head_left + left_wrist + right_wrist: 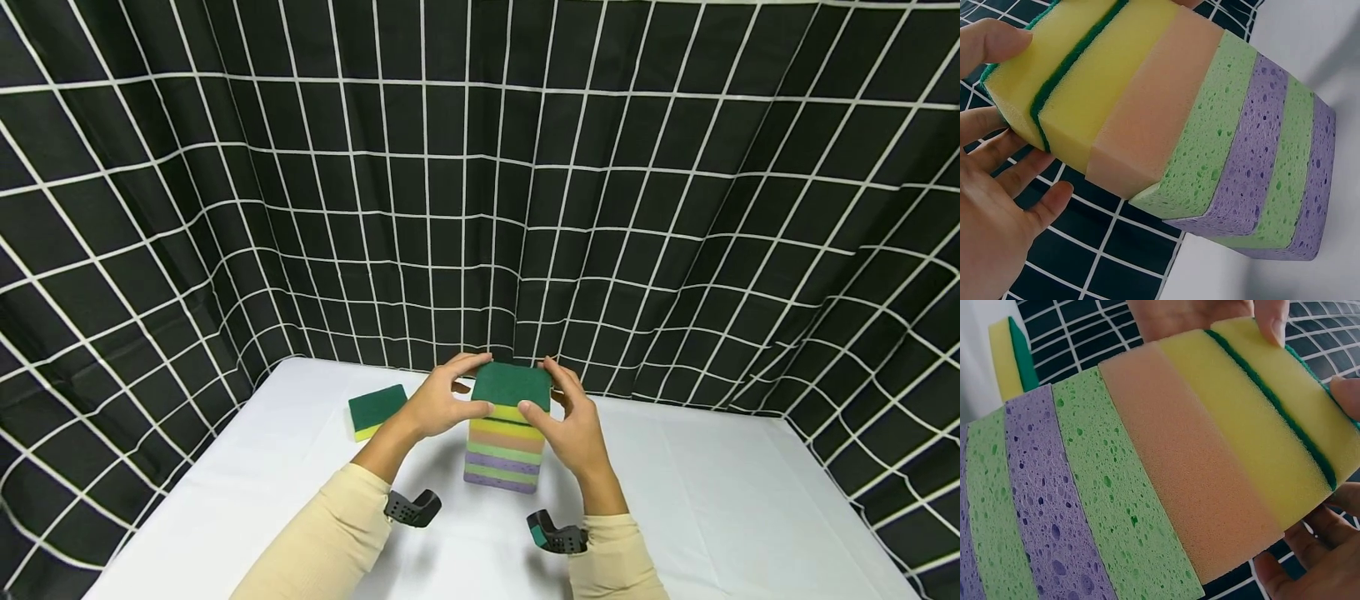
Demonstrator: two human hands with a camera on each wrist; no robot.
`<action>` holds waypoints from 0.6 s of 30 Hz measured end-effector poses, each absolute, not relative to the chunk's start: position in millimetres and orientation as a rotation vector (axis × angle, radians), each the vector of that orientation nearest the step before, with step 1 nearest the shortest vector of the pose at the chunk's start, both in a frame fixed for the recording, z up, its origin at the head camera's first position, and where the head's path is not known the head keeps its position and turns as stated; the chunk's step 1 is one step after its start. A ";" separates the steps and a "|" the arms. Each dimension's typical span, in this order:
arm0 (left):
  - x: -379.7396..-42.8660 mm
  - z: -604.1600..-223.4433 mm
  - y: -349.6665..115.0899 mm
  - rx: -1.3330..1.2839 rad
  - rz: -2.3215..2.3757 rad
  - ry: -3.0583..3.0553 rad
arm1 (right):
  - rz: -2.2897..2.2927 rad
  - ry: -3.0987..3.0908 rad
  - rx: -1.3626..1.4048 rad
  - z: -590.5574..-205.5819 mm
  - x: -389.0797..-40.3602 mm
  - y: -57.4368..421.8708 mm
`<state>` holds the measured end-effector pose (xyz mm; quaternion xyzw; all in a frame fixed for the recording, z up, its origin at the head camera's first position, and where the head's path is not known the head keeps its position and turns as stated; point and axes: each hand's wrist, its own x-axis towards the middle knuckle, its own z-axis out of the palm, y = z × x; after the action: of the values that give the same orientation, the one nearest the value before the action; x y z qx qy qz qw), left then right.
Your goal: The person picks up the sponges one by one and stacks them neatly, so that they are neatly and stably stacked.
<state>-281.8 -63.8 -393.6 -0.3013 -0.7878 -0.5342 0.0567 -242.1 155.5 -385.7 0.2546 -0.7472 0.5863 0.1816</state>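
Observation:
A tall stack of sponges (504, 458) stands on the white table. From the bottom it alternates purple and light green, then comes a peach sponge (1157, 100), then two yellow scouring sponges with dark green pads. My left hand (437, 403) holds the topmost scouring sponge (513, 385) at its left side, thumb on the near face. On the opposite side, my right hand (576, 427) grips the same sponge, its thumb also on the near face. In the right wrist view that sponge lies against the yellow scouring sponge (1235, 412) below it.
Another yellow scouring sponge (377, 408), green pad up, lies on the table to the left of the stack, close to my left forearm. A black curtain with a white grid (480, 208) rises behind the white tablecloth (720, 500) and along both sides.

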 end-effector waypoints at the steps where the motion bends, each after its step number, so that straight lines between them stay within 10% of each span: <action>1: -281.9 -393.8 -63.8 -0.912 -1.611 -2.392 | 1.660 -2.105 0.720 -385.8 -242.2 155.5; 18: -279.8 -388.1 -67.3 -0.885 -1.606 -2.421 | 1.678 -2.091 0.732 -386.7 -244.6 157.3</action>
<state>-279.8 -67.3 -388.1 -0.2909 -0.7961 -0.5280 0.0526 -244.6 157.3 -386.7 0.2591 -0.7401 0.5938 0.1801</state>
